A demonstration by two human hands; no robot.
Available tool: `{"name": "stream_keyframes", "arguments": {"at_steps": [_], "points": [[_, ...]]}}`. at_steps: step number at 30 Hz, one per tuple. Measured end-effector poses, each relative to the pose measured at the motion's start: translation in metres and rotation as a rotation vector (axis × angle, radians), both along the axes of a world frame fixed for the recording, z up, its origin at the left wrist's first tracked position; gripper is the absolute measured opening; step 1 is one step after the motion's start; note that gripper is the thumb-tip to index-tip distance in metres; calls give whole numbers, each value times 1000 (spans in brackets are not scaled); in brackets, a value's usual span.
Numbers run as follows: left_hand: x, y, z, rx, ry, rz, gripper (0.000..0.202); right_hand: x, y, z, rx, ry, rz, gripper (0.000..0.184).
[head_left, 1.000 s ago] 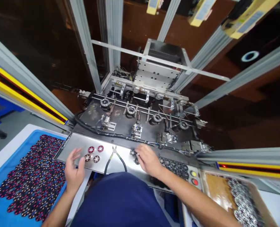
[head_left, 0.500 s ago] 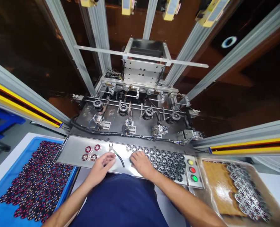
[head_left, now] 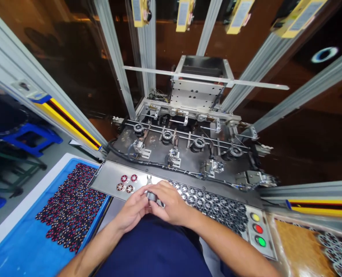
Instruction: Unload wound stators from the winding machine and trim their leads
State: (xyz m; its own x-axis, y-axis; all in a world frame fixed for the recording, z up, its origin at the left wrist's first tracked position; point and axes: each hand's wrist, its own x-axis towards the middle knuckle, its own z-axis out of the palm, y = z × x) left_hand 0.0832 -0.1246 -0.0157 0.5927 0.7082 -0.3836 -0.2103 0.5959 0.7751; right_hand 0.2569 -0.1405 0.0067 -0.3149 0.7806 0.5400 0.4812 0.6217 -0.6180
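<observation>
My left hand point(head_left: 133, 209) and my right hand point(head_left: 171, 204) meet over the near edge of a steel shelf point(head_left: 104, 177). Together their fingertips pinch a small dark round part point(head_left: 151, 196). Just behind the hands the jaws of a pair of pliers point(head_left: 148, 179) poke out. Left of them lie several red wound stators point(head_left: 126, 183) in a small cluster. To the right a dense layer of bare metal stator cores point(head_left: 214, 204) covers the shelf.
A blue tray point(head_left: 20, 242) of many red wound stators sits at the left. Behind the shelf a machine bed point(head_left: 188, 150) carries several round fixtures. Yellow, red and green buttons point(head_left: 257, 229) are at the right, with a brown-lined box point(head_left: 304, 246) of cores beyond.
My left hand swung right from the red stators toward the pliers, then joined my right hand. Both hands came together, lifting a small dark part. The view shifted left.
</observation>
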Motion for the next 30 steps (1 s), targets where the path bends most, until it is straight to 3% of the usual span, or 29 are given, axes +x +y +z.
{"name": "stream_keyframes", "arguments": {"at_steps": [5,12,14,20,22,25,30], "points": [[-4,-4,8,27,-45,89,61,0,-6,7,41,25,-38,45],[-2,-5,10,83,-43,150,43,-4,-12,7,131,59,-161,45],[-3,-3,8,111,-31,150,41,-2,-13,10,79,92,-143,48],[-15,3,11,207,7,74,33,25,-5,38,-548,231,205,20],[-17,4,15,223,-1,18,34,32,3,45,-702,285,323,19],[-17,5,19,227,-26,-56,34,36,12,48,-801,300,492,28],[-13,11,15,226,-30,-96,36,36,25,47,-791,287,719,31]]}}
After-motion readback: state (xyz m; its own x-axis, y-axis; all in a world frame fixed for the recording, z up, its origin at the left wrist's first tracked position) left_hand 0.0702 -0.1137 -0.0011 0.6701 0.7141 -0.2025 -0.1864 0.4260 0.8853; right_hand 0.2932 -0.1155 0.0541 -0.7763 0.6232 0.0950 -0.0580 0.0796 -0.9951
